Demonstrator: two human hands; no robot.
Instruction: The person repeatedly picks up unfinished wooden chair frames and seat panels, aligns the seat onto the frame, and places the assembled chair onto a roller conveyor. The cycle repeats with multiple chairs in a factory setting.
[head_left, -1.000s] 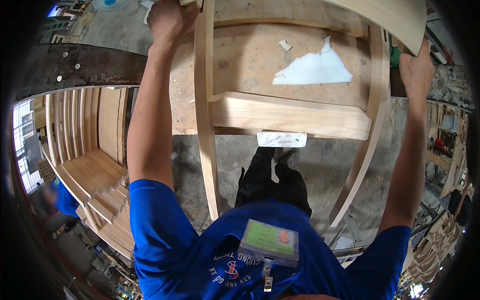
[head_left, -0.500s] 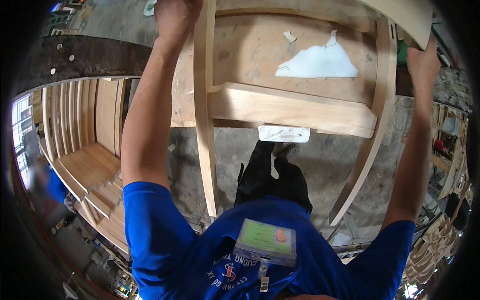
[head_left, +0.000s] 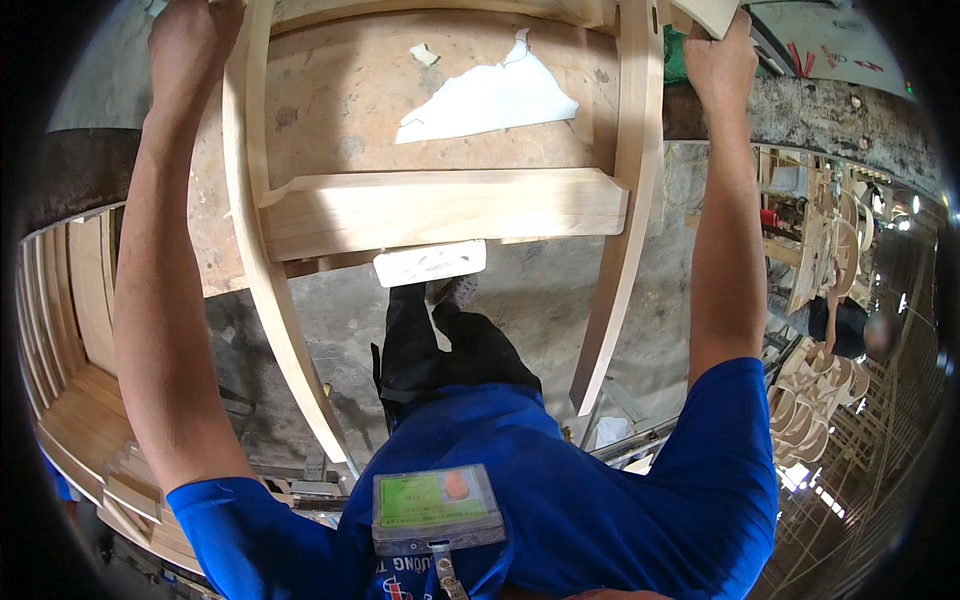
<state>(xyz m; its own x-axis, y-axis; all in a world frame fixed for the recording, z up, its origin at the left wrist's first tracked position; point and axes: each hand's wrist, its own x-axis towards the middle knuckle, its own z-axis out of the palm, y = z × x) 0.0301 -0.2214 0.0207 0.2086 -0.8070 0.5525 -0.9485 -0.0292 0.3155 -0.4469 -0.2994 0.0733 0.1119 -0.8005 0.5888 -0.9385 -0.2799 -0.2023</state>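
Note:
A pale wooden chair frame lies in front of me, its two long legs pointing toward my body and a wide rail joining them. My left hand is closed at the frame's far left corner; its fingertips are partly cut off by the picture's top edge. At the far right, my right hand is wrapped around the edge of a curved wooden board at the frame's end. Both arms are stretched forward, outside the legs.
Under the frame is a worn brown worktop, with a torn white sheet on it. A white block sits at its near edge. Stacked wooden parts stand at left; a person is at far right among curved wooden pieces.
The frame, worktop and both hands now appear farther left in the picture, and the frame looks straighter. Both hands keep their places at its far end.

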